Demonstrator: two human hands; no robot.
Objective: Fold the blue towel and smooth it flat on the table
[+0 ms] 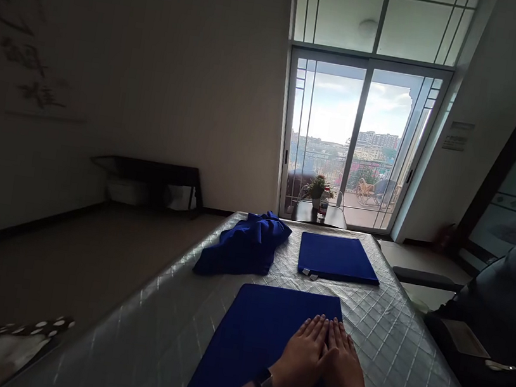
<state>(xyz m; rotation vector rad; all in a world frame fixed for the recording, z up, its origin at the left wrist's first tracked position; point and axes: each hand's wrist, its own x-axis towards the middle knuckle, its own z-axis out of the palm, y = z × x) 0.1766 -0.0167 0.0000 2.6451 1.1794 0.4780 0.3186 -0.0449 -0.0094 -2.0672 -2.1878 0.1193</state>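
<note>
A folded blue cloth (247, 339) lies flat on the quilted mattress (161, 334) right in front of me. My left hand (305, 354), with a dark watch on its wrist, rests palm down near the cloth's right edge, fingers stretched out. Beside it and touching it, my right hand (342, 365) lies palm down with its fingers also extended. Neither hand grips anything. Farther off on the mattress are a neatly folded blue cloth (339, 257) with small white tags and a crumpled blue cloth (245, 246) to its left.
Past the mattress's far end stands a small table (301, 212) with a potted plant (318, 188) and a bottle (323, 206), before glass sliding doors (326, 120). A dark chair (512, 300) is at the right. A low dark bench (155, 174) stands against the left wall.
</note>
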